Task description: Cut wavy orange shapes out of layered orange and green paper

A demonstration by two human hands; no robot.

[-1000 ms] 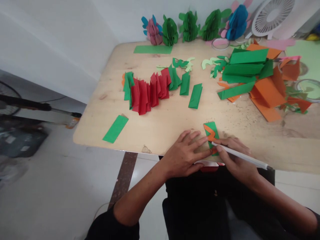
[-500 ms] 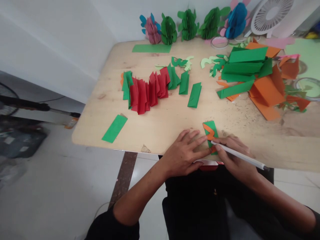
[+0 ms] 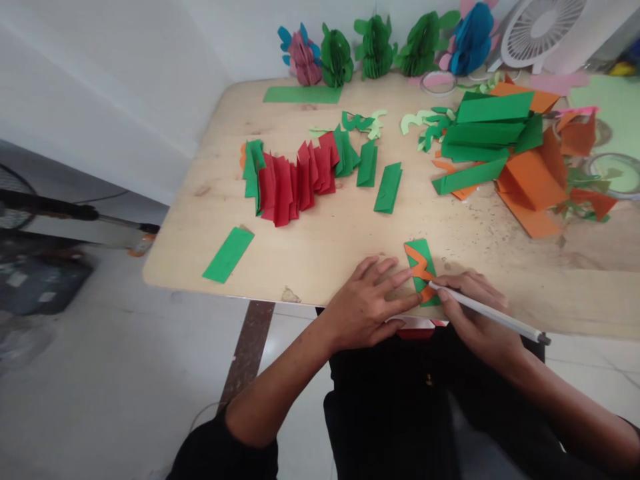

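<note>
Near the table's front edge lies a green paper strip (image 3: 416, 247) with a wavy orange paper template (image 3: 419, 263) on top of it. My left hand (image 3: 370, 303) rests with fingers spread, its fingertips pressing the template's left side. A white pen (image 3: 493, 312) is in my right hand (image 3: 475, 307), pinched between thumb and fingers. The pen's tip touches down by the right edge of the orange template, and its dark end points down to the right. Another flat green strip (image 3: 229, 255) lies apart at the left.
Folded red papers (image 3: 290, 183) stand mid-table, with folded green pieces (image 3: 388, 188) beside them. Green folded papers (image 3: 490, 133) and orange paper (image 3: 535, 180) pile up at the right. Honeycomb paper figures (image 3: 376, 50) and a white fan (image 3: 544, 30) line the back.
My right hand has shifted slightly right, and the pen tip has moved along the template's edge, showing more of the orange shape. My left hand stays in place.
</note>
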